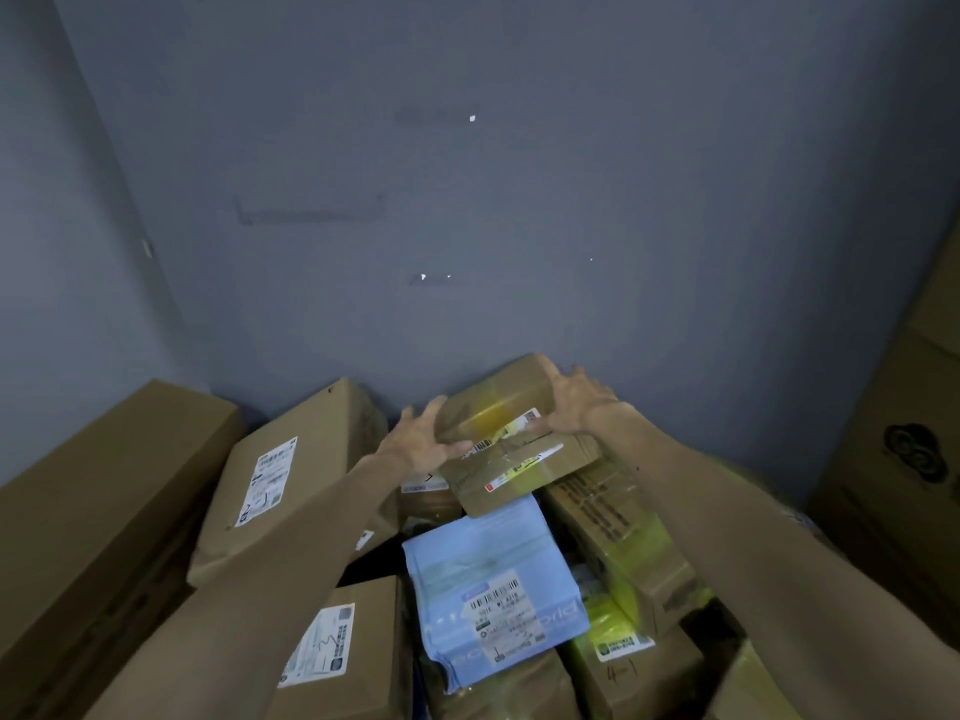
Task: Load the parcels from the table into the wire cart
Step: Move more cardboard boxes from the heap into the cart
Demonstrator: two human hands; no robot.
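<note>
Head view: two hands hold a small brown box (498,402).
The left hand (421,439) and right hand (576,402) grip its ends, middle of the frame, over piled parcels (493,589). No cart shows; many parcels seem left.

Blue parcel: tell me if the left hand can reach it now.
Probably yes, once it lets go: the left hand and right hand grip the small brown box. The blue parcel lies nearer, top face bare, only its far edge under a flat carton.
</note>
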